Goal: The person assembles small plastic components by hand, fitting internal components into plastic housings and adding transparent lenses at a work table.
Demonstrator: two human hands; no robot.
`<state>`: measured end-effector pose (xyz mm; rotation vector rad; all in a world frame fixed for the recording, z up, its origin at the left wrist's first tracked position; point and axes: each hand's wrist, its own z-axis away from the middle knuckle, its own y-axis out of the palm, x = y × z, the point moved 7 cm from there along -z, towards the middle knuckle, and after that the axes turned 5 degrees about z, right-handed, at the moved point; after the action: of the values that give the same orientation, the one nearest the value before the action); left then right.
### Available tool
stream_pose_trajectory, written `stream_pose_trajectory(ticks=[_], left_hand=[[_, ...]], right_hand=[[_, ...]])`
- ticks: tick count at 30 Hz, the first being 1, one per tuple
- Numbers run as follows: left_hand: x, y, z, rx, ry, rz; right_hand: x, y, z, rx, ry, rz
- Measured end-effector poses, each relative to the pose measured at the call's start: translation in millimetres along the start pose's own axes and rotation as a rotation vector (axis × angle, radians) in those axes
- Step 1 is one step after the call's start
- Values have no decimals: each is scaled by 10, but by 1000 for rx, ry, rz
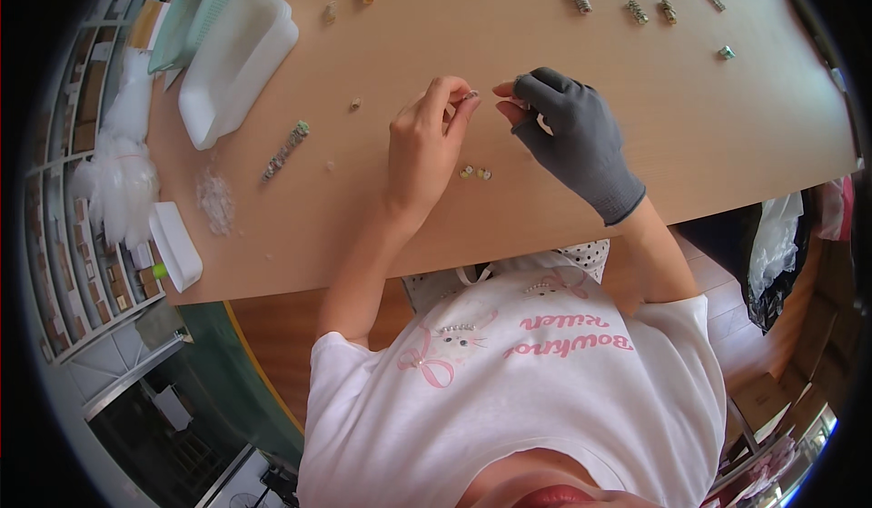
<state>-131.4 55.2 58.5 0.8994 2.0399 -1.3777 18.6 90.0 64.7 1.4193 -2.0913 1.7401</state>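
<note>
Pink lettering point(581, 337) marks the white shirt point(527, 408); fingers of the left hand point(423, 135) pinch a small piece point(470, 95); whether the gloved right hand point(579, 126) grips anything, I cannot tell.

Grey glove point(579, 126), small pieces point(484, 174) seemingly white and yellow, speckled roll point(285, 154), tan tabletop point(318, 226), mint basket point(200, 13)

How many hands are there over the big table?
2. The left hand, bare, pinches a small piece above the table; the right hand, in a grey glove, is beside it. None seem hidden.
</note>
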Motion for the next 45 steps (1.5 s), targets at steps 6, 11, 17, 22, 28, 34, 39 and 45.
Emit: stream_pose_trajectory(ticks=[6, 11, 17, 22, 28, 34, 39, 45], left_hand=[[-236, -89, 82, -151, 162, -86], [-319, -81, 136, -142, 306, -195], [-372, -51, 165, -67, 321, -162], [-314, -88, 87, 7, 214, -60], [-18, -111, 152, 53, -191, 509], [-69, -219, 166, 18, -159, 710], [-179, -179, 230, 51, -143, 830], [-321, -166, 259, -36, -184, 840]], right_hand=[[221, -33, 13, -138, -64, 37], [264, -10, 42, -146, -75, 104], [383, -41, 20, -151, -133, 267], [425, -41, -2, -165, -218, 320], [368, -182, -1, -97, -272, 14], [57, -281, 109, -51, -88, -9], [157, -264, 215, -8, 64, -133], [361, -377, 267, -289, 10, -168]])
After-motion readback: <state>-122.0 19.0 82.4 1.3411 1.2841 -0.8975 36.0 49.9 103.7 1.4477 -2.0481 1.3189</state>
